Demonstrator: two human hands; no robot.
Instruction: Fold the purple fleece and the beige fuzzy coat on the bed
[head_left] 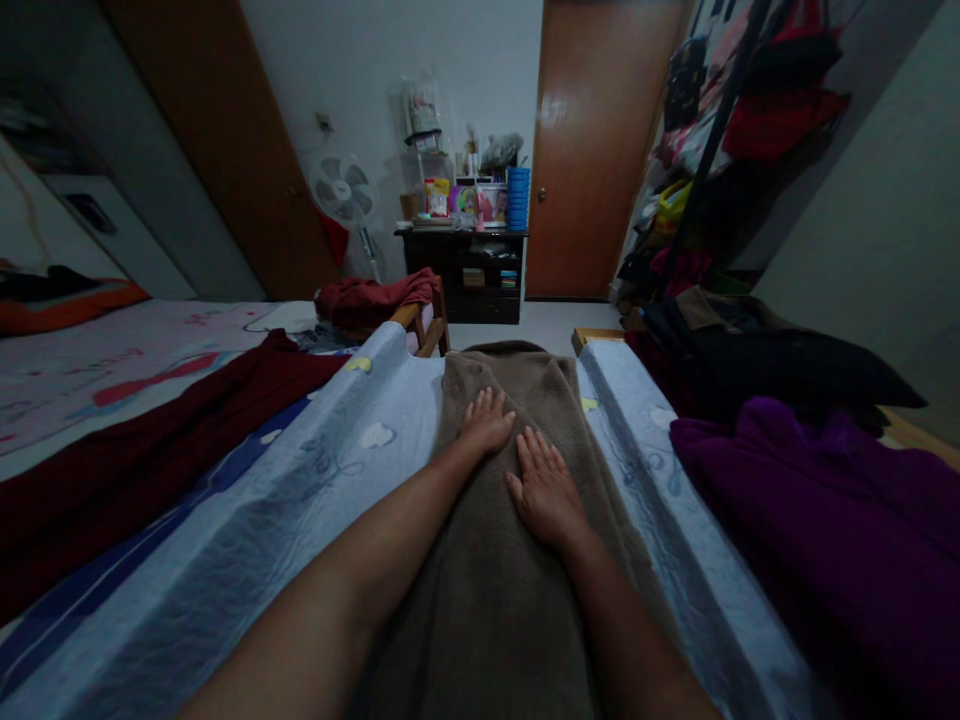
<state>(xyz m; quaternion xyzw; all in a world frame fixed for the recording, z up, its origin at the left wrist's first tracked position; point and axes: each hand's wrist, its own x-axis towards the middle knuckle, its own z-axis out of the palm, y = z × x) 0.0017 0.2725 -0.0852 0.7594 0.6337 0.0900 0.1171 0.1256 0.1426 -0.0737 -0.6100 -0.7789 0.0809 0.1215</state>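
A long brown cloth garment (pixel 510 610) lies stretched out over a light blue patterned sheet (pixel 394 395); it looks like a folded garment, though its exact kind I cannot make out. My left hand (pixel 487 422) rests flat on its upper part, fingers spread. Just to the right and a little nearer, my right hand (pixel 546 487) also lies palm down on the brown cloth, fingers stretched out. Small creases run through the fabric around both hands. The far end of the cloth has a darker, curved edge.
A dark red garment (pixel 172 440) lies on the left, with a red cloth heap (pixel 375 300) beyond it. On the right are a purple garment (pixel 817 510) and a pile of dark clothes (pixel 765 350). A fan (pixel 345 190) and a dark cabinet (pixel 465 270) stand at the back.
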